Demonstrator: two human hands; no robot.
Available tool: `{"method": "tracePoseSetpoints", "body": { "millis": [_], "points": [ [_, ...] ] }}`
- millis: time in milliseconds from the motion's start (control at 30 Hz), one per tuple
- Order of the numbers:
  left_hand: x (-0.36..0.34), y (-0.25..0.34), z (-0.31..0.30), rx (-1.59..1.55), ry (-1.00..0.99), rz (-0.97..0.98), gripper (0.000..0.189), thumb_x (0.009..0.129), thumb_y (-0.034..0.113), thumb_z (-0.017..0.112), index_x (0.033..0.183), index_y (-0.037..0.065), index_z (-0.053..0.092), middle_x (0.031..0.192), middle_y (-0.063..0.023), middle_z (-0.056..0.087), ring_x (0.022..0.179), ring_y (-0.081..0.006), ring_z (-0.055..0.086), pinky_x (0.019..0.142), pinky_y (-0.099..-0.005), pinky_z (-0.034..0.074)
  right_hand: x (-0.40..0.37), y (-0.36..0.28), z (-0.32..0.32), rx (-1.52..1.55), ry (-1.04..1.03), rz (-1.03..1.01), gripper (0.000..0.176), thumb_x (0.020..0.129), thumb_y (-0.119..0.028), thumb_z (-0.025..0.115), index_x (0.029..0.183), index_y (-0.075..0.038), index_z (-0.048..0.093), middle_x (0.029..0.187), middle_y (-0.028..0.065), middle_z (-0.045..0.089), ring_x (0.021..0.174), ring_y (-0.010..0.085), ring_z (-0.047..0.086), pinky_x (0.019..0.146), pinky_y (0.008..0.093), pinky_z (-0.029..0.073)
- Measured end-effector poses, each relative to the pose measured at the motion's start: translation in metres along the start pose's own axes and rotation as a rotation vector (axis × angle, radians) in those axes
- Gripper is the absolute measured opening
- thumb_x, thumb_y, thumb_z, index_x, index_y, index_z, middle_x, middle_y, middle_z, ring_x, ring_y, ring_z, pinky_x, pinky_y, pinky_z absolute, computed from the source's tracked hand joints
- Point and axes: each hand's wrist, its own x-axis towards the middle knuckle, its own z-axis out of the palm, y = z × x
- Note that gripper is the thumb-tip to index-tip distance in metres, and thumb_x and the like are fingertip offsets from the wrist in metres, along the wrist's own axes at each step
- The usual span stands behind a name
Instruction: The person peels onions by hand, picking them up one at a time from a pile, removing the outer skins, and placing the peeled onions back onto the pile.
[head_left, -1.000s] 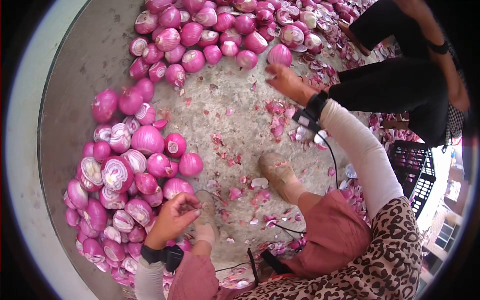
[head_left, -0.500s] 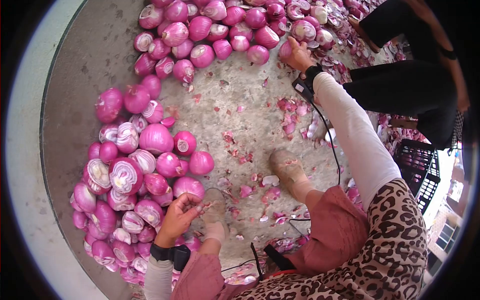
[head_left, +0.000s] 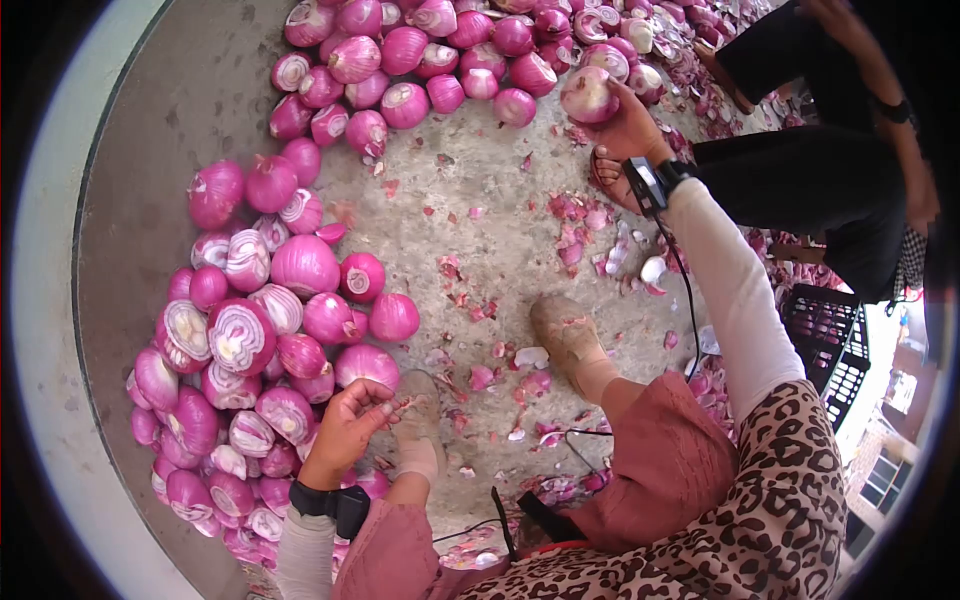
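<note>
Red onions [head_left: 305, 264] everywhere on the concrete floor [head_left: 420, 210], one heap on the left, another along the far side. Black crate [head_left: 835, 352] off to the right. Right hand's [head_left: 642, 138] over at the far right, fingers clamped on a single onion [head_left: 588, 95]. Left hand [head_left: 342, 432] is just beside the left heap, fingers curled toward the thumb, can't tell if they're touching. Peel scraps [head_left: 570, 245] scattered in between.
</note>
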Motion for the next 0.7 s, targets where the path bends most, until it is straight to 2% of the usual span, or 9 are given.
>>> {"method": "tracePoseSetpoints", "body": {
  "millis": [33,67,133,233,367,400,467,567,700],
  "points": [
    [0.001,-0.002,0.002,0.010,-0.007,-0.004,0.015,0.089,0.005,0.057,0.103,0.001,0.054,0.091,-0.0045,0.060,0.080,-0.0120,0.060,0.070,-0.0246,0.049,-0.006,0.000,0.000,0.258,-0.220,0.133,0.065,0.089,-0.047,0.053,0.138,-0.010,0.033,0.130,0.0173,0.049,0.104,0.0368,0.057,0.089,0.0455,0.048],
    [0.002,-0.002,0.005,0.006,-0.008,-0.006,0.015,0.089,0.005,0.057,0.103,0.001,0.054,0.091,-0.0045,0.060,0.080,-0.0120,0.060,0.070,-0.0246,0.049,-0.014,0.004,0.000,0.255,-0.220,0.136,0.065,0.089,-0.047,0.053,0.138,-0.010,0.033,0.130,0.0173,0.049,0.104,0.0368,0.057,0.089,0.0455,0.048],
    [0.003,-0.001,0.008,0.021,-0.041,0.033,0.016,0.089,0.007,0.057,0.103,0.001,0.054,0.092,-0.0048,0.060,0.080,-0.0122,0.061,0.070,-0.0247,0.048,-0.039,0.015,0.029,0.434,-0.474,0.254,0.067,0.090,-0.056,0.041,0.139,-0.010,0.032,0.133,0.0181,0.047,0.105,0.0394,0.056,0.084,0.0450,0.048],
    [0.003,0.010,0.016,-0.010,-0.067,0.042,0.016,0.089,0.007,0.057,0.104,0.001,0.053,0.092,-0.0051,0.061,0.080,-0.0123,0.061,0.070,-0.0252,0.048,-0.077,0.040,0.068,0.541,-0.604,0.460,0.067,0.089,-0.062,0.041,0.136,-0.015,0.038,0.129,0.0169,0.050,0.097,0.0374,0.059,0.074,0.0442,0.048],
    [0.005,0.027,0.023,-0.037,-0.070,0.164,0.019,0.088,0.010,0.059,0.105,0.005,0.053,0.095,-0.0041,0.060,0.084,-0.0133,0.059,0.073,-0.0258,0.048,-0.129,0.066,0.112,0.592,-0.469,0.819,0.072,0.085,-0.071,0.037,0.135,-0.019,0.042,0.124,0.0145,0.055,0.085,0.0335,0.059,0.069,0.0427,0.045],
    [0.006,0.030,0.027,-0.045,-0.056,0.160,0.019,0.088,0.010,0.059,0.105,0.005,0.053,0.095,-0.0041,0.060,0.084,-0.0133,0.059,0.073,-0.0258,0.048,-0.137,0.076,0.116,0.575,-0.550,0.859,0.073,0.084,-0.071,0.036,0.134,-0.019,0.042,0.123,0.0143,0.056,0.085,0.0329,0.059,0.068,0.0418,0.045],
    [0.007,0.037,0.037,-0.076,-0.045,0.324,0.034,0.087,0.014,0.062,0.117,0.005,0.048,0.100,-0.0051,0.059,0.087,-0.0141,0.059,0.073,-0.0257,0.048,-0.153,0.093,0.122,0.538,-0.591,0.930,0.072,0.085,-0.071,0.034,0.133,-0.017,0.044,0.118,0.0144,0.058,0.087,0.0318,0.059,0.067,0.0398,0.046],
    [0.000,0.050,0.059,-0.085,-0.003,0.303,0.046,0.085,0.010,0.065,0.124,0.002,0.041,0.107,-0.0077,0.055,0.100,-0.0127,0.054,0.082,-0.0289,0.048,-0.174,0.098,0.130,0.434,-0.622,0.959,0.067,0.088,-0.065,0.038,0.133,-0.015,0.043,0.115,0.0150,0.060,0.090,0.0305,0.060,0.066,0.0396,0.048],
    [0.011,0.036,0.077,-0.131,-0.064,0.376,0.046,0.084,0.005,0.064,0.124,0.001,0.040,0.098,-0.0075,0.059,0.091,-0.0123,0.057,0.079,-0.0269,0.049,-0.184,0.110,0.125,0.311,-0.758,0.819,0.066,0.089,-0.060,0.043,0.134,-0.012,0.040,0.116,0.0134,0.060,0.095,0.0277,0.061,0.068,0.0383,0.049]
  ]
}}
